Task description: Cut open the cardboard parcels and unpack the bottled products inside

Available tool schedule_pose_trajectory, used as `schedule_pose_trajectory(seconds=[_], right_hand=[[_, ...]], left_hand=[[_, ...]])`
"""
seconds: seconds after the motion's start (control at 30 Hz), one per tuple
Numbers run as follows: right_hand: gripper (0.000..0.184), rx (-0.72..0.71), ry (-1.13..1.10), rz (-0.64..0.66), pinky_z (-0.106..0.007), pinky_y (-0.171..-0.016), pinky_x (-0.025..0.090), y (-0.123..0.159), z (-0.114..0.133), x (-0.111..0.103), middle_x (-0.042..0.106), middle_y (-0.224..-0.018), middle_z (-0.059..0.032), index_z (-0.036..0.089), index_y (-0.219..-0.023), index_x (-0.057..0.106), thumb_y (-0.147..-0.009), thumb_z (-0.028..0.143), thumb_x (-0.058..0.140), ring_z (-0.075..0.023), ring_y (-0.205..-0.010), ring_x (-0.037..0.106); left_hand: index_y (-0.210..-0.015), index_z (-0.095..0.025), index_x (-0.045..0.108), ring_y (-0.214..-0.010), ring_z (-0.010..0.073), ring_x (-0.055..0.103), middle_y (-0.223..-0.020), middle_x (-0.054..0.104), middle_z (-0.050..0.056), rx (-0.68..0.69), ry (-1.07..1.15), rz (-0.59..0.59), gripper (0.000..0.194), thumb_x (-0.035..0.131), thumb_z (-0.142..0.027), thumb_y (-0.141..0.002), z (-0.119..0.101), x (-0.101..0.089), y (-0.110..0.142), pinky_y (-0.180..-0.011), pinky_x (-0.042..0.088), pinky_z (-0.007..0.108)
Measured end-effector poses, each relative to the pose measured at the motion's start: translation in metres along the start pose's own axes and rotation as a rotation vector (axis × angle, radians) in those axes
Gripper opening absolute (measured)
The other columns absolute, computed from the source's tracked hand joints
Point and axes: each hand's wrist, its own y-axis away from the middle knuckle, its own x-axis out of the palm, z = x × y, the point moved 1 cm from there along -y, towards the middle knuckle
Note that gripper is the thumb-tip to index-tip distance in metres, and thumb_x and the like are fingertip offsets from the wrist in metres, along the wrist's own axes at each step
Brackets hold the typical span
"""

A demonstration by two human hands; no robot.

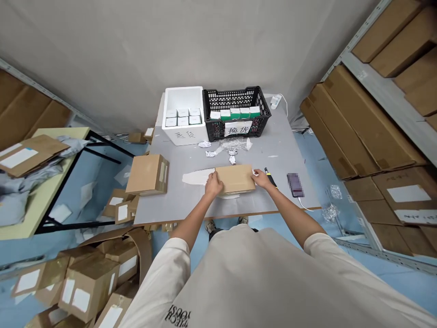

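Note:
A flat brown cardboard box lies across the middle of the grey table, near its front edge. Around its left end my left hand is closed, fingers on the top and side. My right hand pinches the box at its right end. From under the left end a white paper sheet sticks out. Just right of my right hand lies a black and yellow utility knife. Crumpled white paper sits behind the box.
A closed carton stands at the table's left edge. At the back are a white foam box and a black crate, both holding small boxes. A phone on a cable lies right. Cartons crowd the floor left and the shelves right.

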Motion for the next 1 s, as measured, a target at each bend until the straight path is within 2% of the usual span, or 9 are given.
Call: schedule_pose_trajectory(seconds=[0.17,0.27,0.4,0.53,0.7,0.83,1.0], right_hand=[[0.067,0.003,-0.259,0.032,-0.034,-0.108,0.047,-0.025,0.011,-0.002,0.056,-0.151,-0.0170,0.015,-0.152,0.049,-0.088,0.031,0.057,-0.0232,-0.128,0.061],[0.072,0.030,-0.375,0.084,-0.035,-0.109,0.047,-0.028,0.014,0.001,0.056,-0.151,-0.0176,0.015,-0.155,0.044,-0.086,0.031,0.060,-0.0229,-0.131,0.060],[0.074,0.030,-0.472,0.106,-0.036,-0.107,0.049,-0.025,0.012,0.000,0.064,-0.142,-0.0128,0.019,-0.156,0.042,-0.086,0.034,0.061,-0.0215,-0.123,0.065],[0.063,0.012,-0.406,-0.027,-0.037,-0.105,0.049,-0.021,0.016,-0.012,0.071,-0.128,-0.0090,0.021,-0.145,0.055,-0.087,0.044,0.062,-0.0225,-0.114,0.067],[0.054,-0.006,-0.332,-0.150,-0.035,-0.096,0.051,-0.016,0.028,-0.026,0.073,-0.117,-0.0077,0.021,-0.131,0.063,-0.089,0.055,0.058,-0.0236,-0.104,0.068],[0.051,0.023,-0.236,-0.166,-0.034,-0.093,0.051,-0.013,0.026,-0.022,0.074,-0.109,-0.0061,0.023,-0.131,0.063,-0.090,0.054,0.057,-0.0242,-0.101,0.069],[0.050,0.083,-0.063,-0.065,-0.034,-0.087,0.051,-0.009,0.011,-0.007,0.075,-0.099,-0.0079,0.022,-0.121,0.068,-0.090,0.060,0.059,-0.0269,-0.097,0.070]], left_hand=[[-0.154,-0.017,0.038,-0.148,0.0321,0.042,-0.156,0.047,0.018,-0.014,0.147,-0.107,0.074,0.060,-0.024,-0.084,-0.006,0.005,-0.011,-0.123,0.035,0.045],[-0.155,-0.019,0.037,-0.146,0.0320,0.046,-0.156,0.049,0.016,-0.088,0.236,-0.081,0.079,0.065,-0.026,-0.082,-0.009,0.009,-0.020,-0.120,0.039,0.044],[-0.158,-0.023,0.031,-0.135,0.0306,0.057,-0.149,0.057,0.014,-0.200,0.333,-0.055,0.084,0.067,-0.035,-0.083,-0.014,0.011,-0.027,-0.111,0.045,0.042],[-0.154,-0.023,0.039,-0.132,0.0295,0.058,-0.145,0.056,0.015,-0.240,0.354,-0.179,0.072,0.061,-0.048,-0.090,-0.023,0.000,-0.030,-0.110,0.044,0.040],[-0.141,-0.022,0.052,-0.121,0.0279,0.062,-0.127,0.065,0.012,-0.244,0.356,-0.267,0.056,0.047,-0.058,-0.098,-0.034,-0.020,-0.035,-0.104,0.046,0.039],[-0.128,-0.024,0.061,-0.107,0.0272,0.067,-0.110,0.071,0.009,-0.232,0.283,-0.211,0.048,0.044,-0.059,-0.100,-0.022,-0.020,-0.033,-0.093,0.049,0.036],[-0.120,-0.024,0.065,-0.101,0.0278,0.069,-0.102,0.073,0.008,-0.260,0.184,-0.115,0.045,0.053,-0.059,-0.096,0.009,-0.003,-0.021,-0.085,0.049,0.034]])
